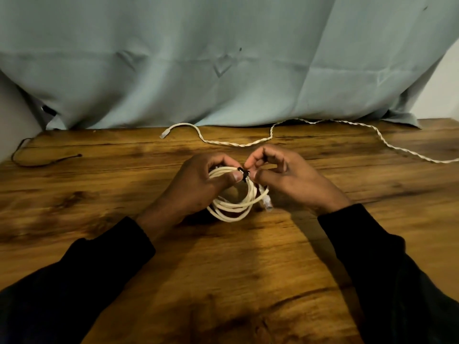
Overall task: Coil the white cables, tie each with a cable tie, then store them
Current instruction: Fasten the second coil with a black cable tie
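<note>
Our left hand (198, 180) gripped the coiled white cable (236, 202), thumb pressed beside the black cable tie (244, 173). Our right hand (285, 175) pinched what looked like the tie's tail. The coil sat mid-table (223, 281). At twelve to two o'clock lay a loose white cable (273, 137); at ten o'clock, a thin black cord (37, 165).

Both hands (198, 182) pinch coiled cable's (233, 207) tie (244, 174).

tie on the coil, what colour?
Black. The cable tie wraps the white coiled cable, pinched by the right hand; head view.
</note>
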